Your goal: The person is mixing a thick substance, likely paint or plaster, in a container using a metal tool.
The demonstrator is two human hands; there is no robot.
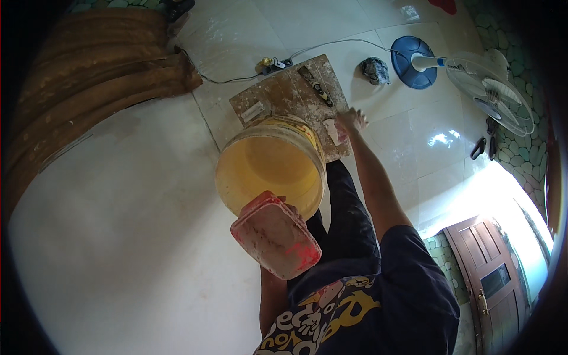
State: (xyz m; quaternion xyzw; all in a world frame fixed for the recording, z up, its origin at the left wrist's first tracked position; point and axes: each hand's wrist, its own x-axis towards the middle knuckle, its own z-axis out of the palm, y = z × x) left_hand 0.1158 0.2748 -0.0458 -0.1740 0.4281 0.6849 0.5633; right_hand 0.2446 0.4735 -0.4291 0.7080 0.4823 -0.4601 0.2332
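My left hand [290, 207], mostly hidden, grips a red plastic container [278, 239] whose face is coated with dusty pale residue. The container overlaps the near rim of a large yellow bucket [228, 171]. That bucket is tipped with its mouth toward me, and its pale yellow inside shows. My right arm reaches forward, and my right hand [354, 120] has its fingers apart over the right edge of a stained wooden board [278, 89]. Beside that hand lies a crumpled pinkish-white piece [335, 131], its kind unclear. A dark-handled scraper [315, 86] rests on the board.
A power strip [276, 66] and its cable lie beyond the board. Right of it are a crumpled dark plastic bag [375, 70] and a standing fan [416, 62] with a blue base. Brown sheeting [112, 65] covers the far left. Sandals [478, 148] and a wooden door [488, 278] are at right.
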